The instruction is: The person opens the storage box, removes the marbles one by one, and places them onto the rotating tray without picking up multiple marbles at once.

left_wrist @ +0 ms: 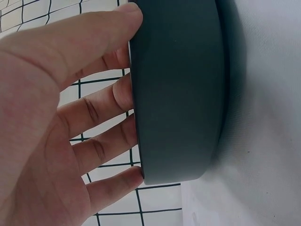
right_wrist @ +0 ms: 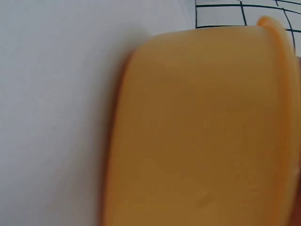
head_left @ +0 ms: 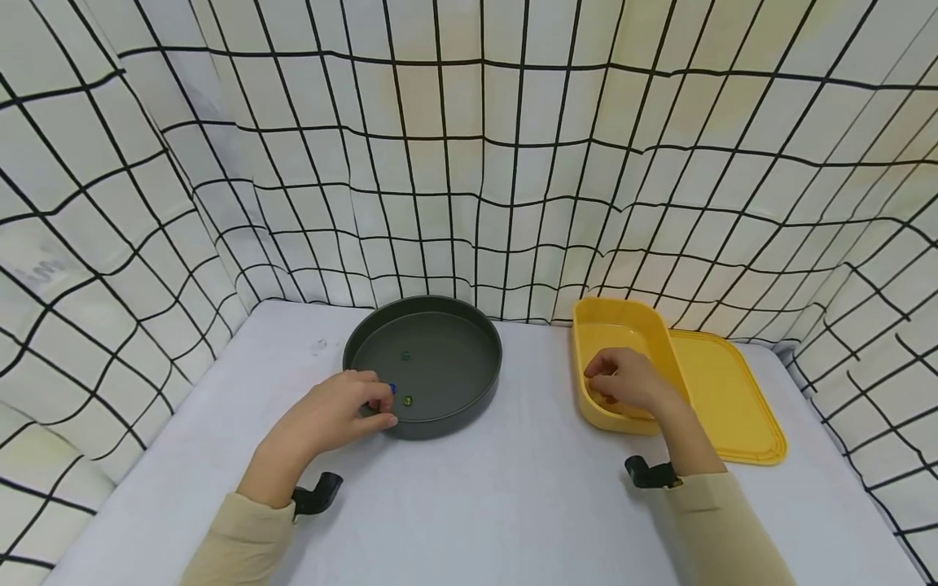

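A dark grey-green round pan point(head_left: 428, 350) stands on the table. In it lie a small blue piece point(head_left: 392, 389), a small shiny yellow-green piece point(head_left: 408, 400) and a small dark green piece point(head_left: 406, 356), too small to name. My left hand point(head_left: 333, 419) is at the pan's near left rim, with spread, loosely bent fingers reaching over it; their tips are partly hidden behind the pan wall point(left_wrist: 181, 94). My right hand point(head_left: 626, 378) reaches into a yellow rectangular container point(head_left: 670, 370), thumb and fingertips close together. Whether they pinch anything is hidden; the right wrist view shows mostly the container's outer wall point(right_wrist: 197, 127).
A flat yellow lid point(head_left: 733, 399) lies to the right of the container, partly behind it. White sheeting with black netting point(head_left: 476, 163) encloses the back and sides. White tabletop point(head_left: 506, 488) shows between the pan and the container and in front of them.
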Demonstrator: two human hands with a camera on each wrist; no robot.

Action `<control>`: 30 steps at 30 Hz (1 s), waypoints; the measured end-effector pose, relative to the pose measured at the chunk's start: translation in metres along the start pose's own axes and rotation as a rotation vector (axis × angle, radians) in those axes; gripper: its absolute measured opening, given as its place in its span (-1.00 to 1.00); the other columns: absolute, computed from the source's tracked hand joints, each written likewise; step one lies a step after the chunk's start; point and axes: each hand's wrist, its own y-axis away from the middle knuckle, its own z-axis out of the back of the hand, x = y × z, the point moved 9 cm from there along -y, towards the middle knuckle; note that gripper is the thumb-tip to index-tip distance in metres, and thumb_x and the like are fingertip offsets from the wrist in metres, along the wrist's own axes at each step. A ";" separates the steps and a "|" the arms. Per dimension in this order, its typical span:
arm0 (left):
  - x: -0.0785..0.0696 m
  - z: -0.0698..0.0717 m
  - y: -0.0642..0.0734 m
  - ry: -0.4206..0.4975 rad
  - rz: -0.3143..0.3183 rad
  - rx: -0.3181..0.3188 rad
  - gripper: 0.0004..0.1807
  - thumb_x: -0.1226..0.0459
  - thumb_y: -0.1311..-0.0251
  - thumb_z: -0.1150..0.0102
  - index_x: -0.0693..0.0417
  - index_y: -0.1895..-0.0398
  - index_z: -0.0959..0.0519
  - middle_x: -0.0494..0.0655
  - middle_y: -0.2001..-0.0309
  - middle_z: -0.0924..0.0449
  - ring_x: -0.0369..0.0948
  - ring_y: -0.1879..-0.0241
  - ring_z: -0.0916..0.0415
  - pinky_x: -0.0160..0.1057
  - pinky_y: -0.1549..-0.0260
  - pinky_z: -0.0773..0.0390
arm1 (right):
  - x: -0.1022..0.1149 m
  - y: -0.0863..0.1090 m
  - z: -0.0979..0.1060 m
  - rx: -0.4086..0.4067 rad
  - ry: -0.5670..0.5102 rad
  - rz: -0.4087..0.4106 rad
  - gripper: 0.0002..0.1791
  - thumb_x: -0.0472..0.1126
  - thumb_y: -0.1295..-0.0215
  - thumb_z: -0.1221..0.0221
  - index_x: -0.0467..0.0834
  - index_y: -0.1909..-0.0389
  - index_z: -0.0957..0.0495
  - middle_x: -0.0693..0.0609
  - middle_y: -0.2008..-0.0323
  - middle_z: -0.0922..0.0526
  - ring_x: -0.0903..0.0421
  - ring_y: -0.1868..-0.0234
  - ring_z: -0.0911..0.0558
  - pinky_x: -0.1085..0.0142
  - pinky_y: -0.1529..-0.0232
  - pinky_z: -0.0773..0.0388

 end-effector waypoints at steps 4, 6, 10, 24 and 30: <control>0.000 0.000 0.000 0.000 0.001 0.001 -0.79 0.13 -0.13 -0.43 -0.33 0.50 -0.54 -0.44 0.41 -0.44 -0.29 0.36 -0.47 -0.30 0.36 -0.47 | 0.012 -0.001 0.010 -0.042 -0.097 0.033 -0.80 -0.20 -0.38 -0.20 -0.23 0.09 -0.56 -0.12 0.26 -0.61 0.00 0.36 -0.60 0.24 0.25 -0.67; 0.000 0.000 0.000 -0.001 0.000 0.000 -0.79 0.13 -0.13 -0.43 -0.33 0.50 -0.54 -0.43 0.42 -0.44 -0.29 0.36 -0.47 -0.30 0.36 -0.47 | 0.020 -0.003 0.012 -0.042 -0.175 0.057 -0.75 -0.20 -0.40 -0.19 -0.29 0.04 -0.54 -0.17 0.22 -0.62 -0.02 0.32 -0.61 0.23 0.21 -0.69; 0.000 0.000 0.000 -0.005 -0.004 -0.003 -0.78 0.13 -0.13 -0.44 -0.33 0.50 -0.54 -0.43 0.42 -0.44 -0.29 0.36 -0.47 -0.29 0.36 -0.47 | 0.037 -0.008 0.013 -0.023 -0.352 0.074 -0.67 -0.20 -0.42 -0.18 -0.36 -0.05 -0.50 -0.27 0.10 -0.61 -0.04 0.21 -0.64 0.22 0.12 -0.69; -0.002 0.001 -0.001 0.000 -0.011 -0.002 -0.79 0.15 -0.13 -0.44 -0.32 0.50 -0.56 -0.43 0.43 -0.43 -0.28 0.39 -0.45 -0.31 0.38 -0.45 | 0.102 -0.027 -0.031 0.184 -0.561 0.075 -0.73 -0.22 -0.44 -0.15 -0.29 -0.04 -0.51 -0.31 0.04 -0.61 -0.15 0.09 -0.66 0.14 0.04 -0.68; -0.002 0.000 0.000 -0.001 -0.006 0.003 -0.80 0.15 -0.13 -0.43 -0.31 0.49 -0.56 -0.43 0.44 -0.43 -0.27 0.40 -0.44 -0.32 0.40 -0.44 | 0.122 -0.039 -0.061 0.252 -0.594 0.098 -0.70 -0.25 -0.44 -0.14 -0.35 -0.07 -0.50 -0.24 0.12 -0.63 -0.02 0.20 -0.65 0.15 0.06 -0.68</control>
